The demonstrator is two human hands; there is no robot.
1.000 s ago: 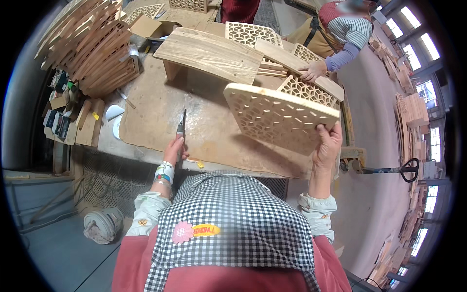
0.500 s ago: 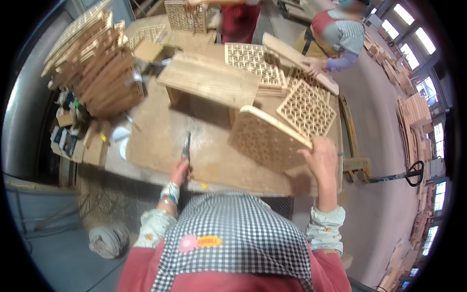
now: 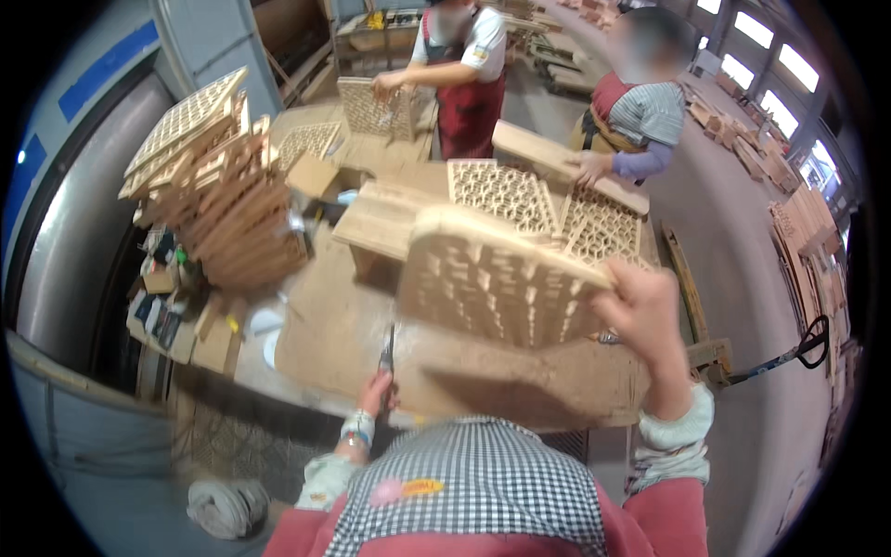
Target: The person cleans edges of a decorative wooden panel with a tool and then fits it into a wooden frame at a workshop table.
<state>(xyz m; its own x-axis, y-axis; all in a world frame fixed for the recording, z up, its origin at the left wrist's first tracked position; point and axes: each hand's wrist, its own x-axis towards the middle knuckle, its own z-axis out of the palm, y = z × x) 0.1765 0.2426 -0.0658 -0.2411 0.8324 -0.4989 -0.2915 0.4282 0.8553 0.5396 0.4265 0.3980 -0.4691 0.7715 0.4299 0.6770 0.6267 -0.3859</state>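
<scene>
A wooden lattice panel (image 3: 501, 283) with rounded corners is up off the worktable (image 3: 320, 343), tilted, its shadow falling on the tabletop below. My right hand (image 3: 645, 302) is closed around the panel's right end, thumb on the near face. Lower down, near the front edge of the table, my left hand (image 3: 377, 394) grips a slim dark tool (image 3: 387, 348) pointing away from me; blur and size hide its exact kind. Behind the raised panel stands a low wooden bench-like stand (image 3: 380, 213), partly covered by it.
More lattice panels (image 3: 501, 195) lie beyond. A tall stack of panels (image 3: 232, 204) rises at left. One co-worker (image 3: 469, 102) handles an upright panel; another (image 3: 640, 130) holds a long wooden piece (image 3: 534, 148) at far right. A pallet jack handle (image 3: 817, 343) stands right of the table.
My right hand has lifted the panel up from the tabletop, away from me and slightly left in view. The left hand keeps its tool low. The view has tilted up, showing more of the co-workers.
</scene>
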